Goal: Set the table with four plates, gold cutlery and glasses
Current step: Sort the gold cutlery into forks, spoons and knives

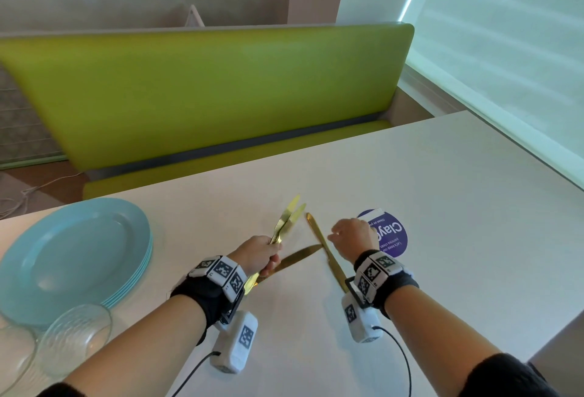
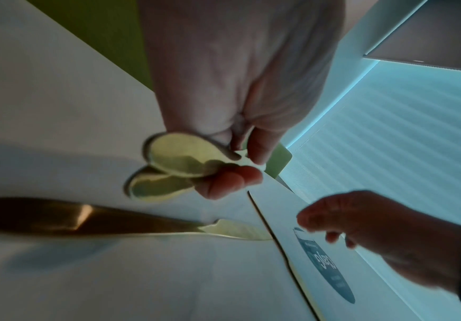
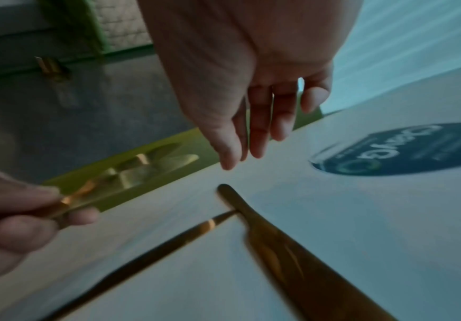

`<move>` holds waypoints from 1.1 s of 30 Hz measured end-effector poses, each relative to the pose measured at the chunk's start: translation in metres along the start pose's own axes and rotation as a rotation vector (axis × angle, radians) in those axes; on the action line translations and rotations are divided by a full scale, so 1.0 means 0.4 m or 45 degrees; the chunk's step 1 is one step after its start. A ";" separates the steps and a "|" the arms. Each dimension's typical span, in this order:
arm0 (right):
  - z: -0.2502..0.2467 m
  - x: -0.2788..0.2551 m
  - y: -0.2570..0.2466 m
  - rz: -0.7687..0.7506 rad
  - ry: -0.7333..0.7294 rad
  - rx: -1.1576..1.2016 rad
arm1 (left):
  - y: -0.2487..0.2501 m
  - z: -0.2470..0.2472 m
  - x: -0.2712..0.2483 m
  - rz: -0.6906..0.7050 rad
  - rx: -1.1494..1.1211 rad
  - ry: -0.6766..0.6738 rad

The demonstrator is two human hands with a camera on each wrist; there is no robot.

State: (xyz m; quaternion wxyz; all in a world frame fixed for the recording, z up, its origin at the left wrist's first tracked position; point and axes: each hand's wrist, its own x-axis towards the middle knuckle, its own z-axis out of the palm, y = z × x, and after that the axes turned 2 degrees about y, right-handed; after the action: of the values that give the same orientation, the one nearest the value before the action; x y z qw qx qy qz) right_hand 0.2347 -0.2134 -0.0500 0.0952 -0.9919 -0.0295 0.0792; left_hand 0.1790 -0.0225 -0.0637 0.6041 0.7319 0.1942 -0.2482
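Glasses point(image 1: 76, 333) and stacked plates point(image 1: 76, 254) unplaced; our left hand point(image 1: 259, 254) grips spoons point(image 1: 289, 218), right hand point(image 1: 354, 235) loose, empty above two knives point(image 1: 325, 248).

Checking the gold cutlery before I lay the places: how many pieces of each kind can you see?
Spoons: 2, both held in the left hand
Knives: 2, lying on the table
Forks: 0 in view
Total: 4 gold pieces

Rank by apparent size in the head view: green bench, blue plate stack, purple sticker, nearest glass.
1. green bench
2. blue plate stack
3. nearest glass
4. purple sticker
The glass sits closer to the camera and the sticker is partly hidden, so 3 versus 4 is unsure.
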 end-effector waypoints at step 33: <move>-0.032 -0.036 -0.015 -0.497 0.307 -0.559 | 0.058 -0.057 0.005 0.028 0.116 0.292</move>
State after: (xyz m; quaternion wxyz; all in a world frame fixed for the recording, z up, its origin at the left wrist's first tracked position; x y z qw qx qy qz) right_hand 0.2224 -0.2109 -0.0341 -0.1051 -0.9665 -0.2242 -0.0670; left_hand 0.1970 -0.0049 -0.0432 0.5468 0.7841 0.2427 -0.1649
